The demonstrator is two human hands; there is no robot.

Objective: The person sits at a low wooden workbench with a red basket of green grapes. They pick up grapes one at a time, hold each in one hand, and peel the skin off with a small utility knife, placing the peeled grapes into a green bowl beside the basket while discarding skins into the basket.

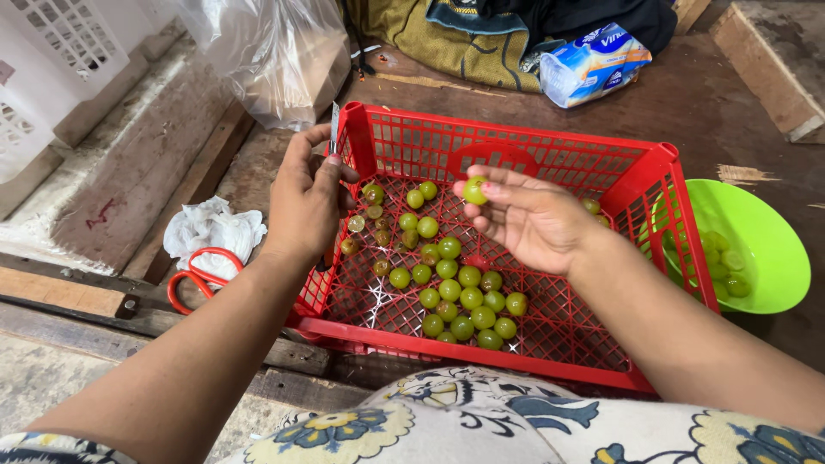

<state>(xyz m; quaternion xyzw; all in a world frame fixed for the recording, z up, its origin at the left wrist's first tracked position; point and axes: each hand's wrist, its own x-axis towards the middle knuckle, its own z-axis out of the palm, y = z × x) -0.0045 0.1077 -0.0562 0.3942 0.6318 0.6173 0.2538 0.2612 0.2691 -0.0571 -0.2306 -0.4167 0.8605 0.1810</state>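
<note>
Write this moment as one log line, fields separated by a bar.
left hand: holds small blade | right hand: holds green fruit | red crate: more green fruits | green bowl: right of crate

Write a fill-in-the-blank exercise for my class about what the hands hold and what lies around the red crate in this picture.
1. The right hand pinches one round green fruit above the red ____.
2. The left hand holds a small ____ upright beside the crate's corner.
3. Right of the crate stands a green ____ with more fruit inside.
4. Left of the crate, on the floor, lie scissors with ____ handles.

Missing words: crate; blade; bowl; red
</note>
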